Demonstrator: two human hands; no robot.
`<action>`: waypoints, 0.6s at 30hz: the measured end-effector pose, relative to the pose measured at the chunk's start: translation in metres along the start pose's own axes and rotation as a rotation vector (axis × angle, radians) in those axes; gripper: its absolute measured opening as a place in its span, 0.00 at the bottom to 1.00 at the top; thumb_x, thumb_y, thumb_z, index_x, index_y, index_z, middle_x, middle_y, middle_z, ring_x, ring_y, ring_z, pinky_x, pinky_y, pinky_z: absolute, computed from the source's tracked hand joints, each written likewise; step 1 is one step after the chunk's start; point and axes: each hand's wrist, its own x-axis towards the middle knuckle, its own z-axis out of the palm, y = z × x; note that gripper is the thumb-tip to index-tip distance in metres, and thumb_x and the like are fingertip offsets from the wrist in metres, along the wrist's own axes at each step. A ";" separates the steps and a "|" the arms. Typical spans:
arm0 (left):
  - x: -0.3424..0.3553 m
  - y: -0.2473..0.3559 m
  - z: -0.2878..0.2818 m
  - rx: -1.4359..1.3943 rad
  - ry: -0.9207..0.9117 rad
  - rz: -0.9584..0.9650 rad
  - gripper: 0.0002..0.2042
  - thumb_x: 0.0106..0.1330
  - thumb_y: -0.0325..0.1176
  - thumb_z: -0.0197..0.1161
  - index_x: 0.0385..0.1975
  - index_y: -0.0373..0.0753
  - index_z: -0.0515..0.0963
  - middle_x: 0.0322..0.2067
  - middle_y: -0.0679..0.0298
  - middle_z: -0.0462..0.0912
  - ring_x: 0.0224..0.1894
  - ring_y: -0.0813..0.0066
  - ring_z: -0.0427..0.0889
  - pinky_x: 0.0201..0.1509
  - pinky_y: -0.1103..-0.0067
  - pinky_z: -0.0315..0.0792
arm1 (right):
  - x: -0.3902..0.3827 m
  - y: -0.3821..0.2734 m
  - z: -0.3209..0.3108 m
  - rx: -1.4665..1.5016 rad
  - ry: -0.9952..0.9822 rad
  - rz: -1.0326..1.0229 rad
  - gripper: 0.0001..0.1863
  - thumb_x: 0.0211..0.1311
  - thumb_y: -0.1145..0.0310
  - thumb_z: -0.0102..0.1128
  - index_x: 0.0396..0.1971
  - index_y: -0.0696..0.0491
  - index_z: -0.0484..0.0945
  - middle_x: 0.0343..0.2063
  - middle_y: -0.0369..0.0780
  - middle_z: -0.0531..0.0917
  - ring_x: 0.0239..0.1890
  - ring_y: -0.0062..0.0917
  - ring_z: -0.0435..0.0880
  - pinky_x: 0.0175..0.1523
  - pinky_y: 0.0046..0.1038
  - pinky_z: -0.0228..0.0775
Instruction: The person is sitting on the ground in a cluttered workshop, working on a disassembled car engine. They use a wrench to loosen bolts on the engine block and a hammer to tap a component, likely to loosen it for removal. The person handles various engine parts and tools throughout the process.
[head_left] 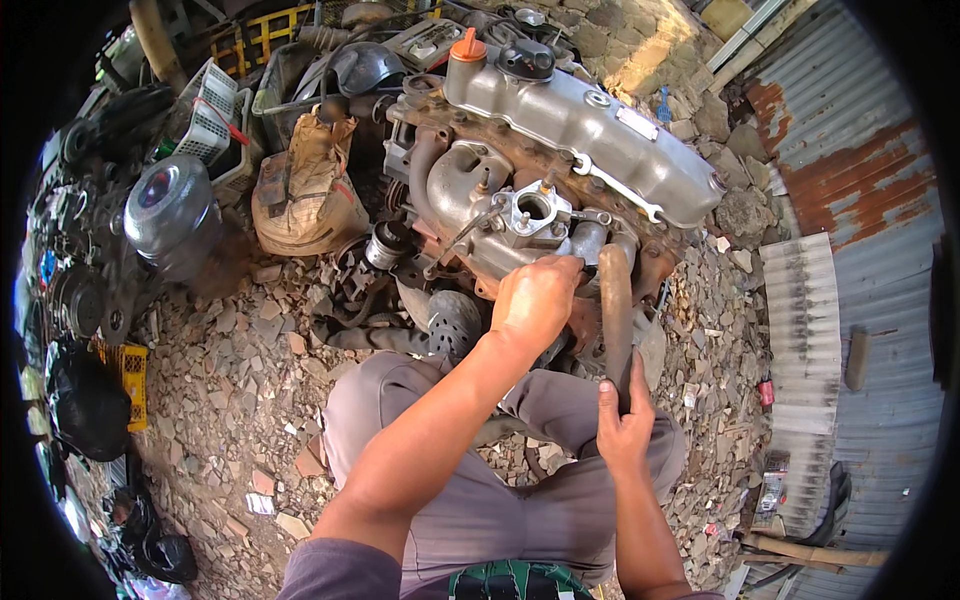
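Note:
An engine block with a silver valve cover point(570, 120) lies tilted in front of my knees. My left hand point(537, 298) is closed against its near side, just below a pale square carburetor flange point(533, 208). Whatever its fingers pinch is hidden. In my right hand point(626, 425) is a worn wooden handle point(615, 310), gripped near its darker lower end and pointing up toward the engine. No tool head shows on it. An open-end wrench point(615, 187) rests along the engine beside the valve cover.
Rubble and stone chips point(250, 400) cover the ground. To the left stand a torn brown sack point(310, 195), a round metal vessel point(168, 212), a white basket point(206, 112) and a black bag point(88, 400). Corrugated metal sheets point(890, 400) line the right side.

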 end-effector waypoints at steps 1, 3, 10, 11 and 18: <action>0.001 0.000 0.000 0.002 0.006 0.005 0.09 0.62 0.28 0.57 0.40 0.38 0.80 0.36 0.55 0.84 0.39 0.51 0.82 0.43 0.64 0.76 | 0.001 -0.001 -0.001 0.019 0.030 0.002 0.29 0.67 0.69 0.57 0.62 0.70 0.62 0.57 0.59 0.73 0.61 0.44 0.74 0.64 0.37 0.64; 0.001 -0.002 0.000 0.010 0.012 0.009 0.09 0.62 0.29 0.57 0.40 0.38 0.80 0.36 0.55 0.84 0.39 0.51 0.82 0.43 0.64 0.76 | 0.004 -0.007 -0.001 0.076 0.059 0.016 0.30 0.67 0.68 0.57 0.62 0.70 0.62 0.57 0.58 0.73 0.61 0.43 0.73 0.64 0.36 0.63; 0.001 -0.003 0.003 0.029 0.048 0.045 0.05 0.61 0.27 0.57 0.34 0.39 0.79 0.33 0.55 0.83 0.36 0.50 0.83 0.39 0.62 0.76 | 0.020 -0.006 0.012 0.017 0.030 -0.014 0.30 0.66 0.68 0.57 0.62 0.70 0.62 0.58 0.58 0.73 0.62 0.43 0.73 0.65 0.37 0.63; 0.000 -0.001 0.003 0.014 0.055 0.039 0.05 0.61 0.27 0.57 0.34 0.39 0.79 0.33 0.55 0.83 0.36 0.50 0.83 0.39 0.61 0.76 | 0.013 -0.002 0.011 0.009 0.030 -0.002 0.30 0.66 0.68 0.57 0.62 0.70 0.62 0.58 0.58 0.73 0.62 0.44 0.73 0.65 0.38 0.63; 0.002 0.001 0.001 0.028 -0.012 -0.051 0.09 0.65 0.32 0.58 0.40 0.38 0.80 0.37 0.54 0.84 0.40 0.51 0.82 0.43 0.62 0.76 | -0.005 0.001 -0.009 0.127 -0.003 0.066 0.31 0.66 0.66 0.58 0.62 0.69 0.62 0.58 0.56 0.73 0.61 0.39 0.73 0.66 0.35 0.61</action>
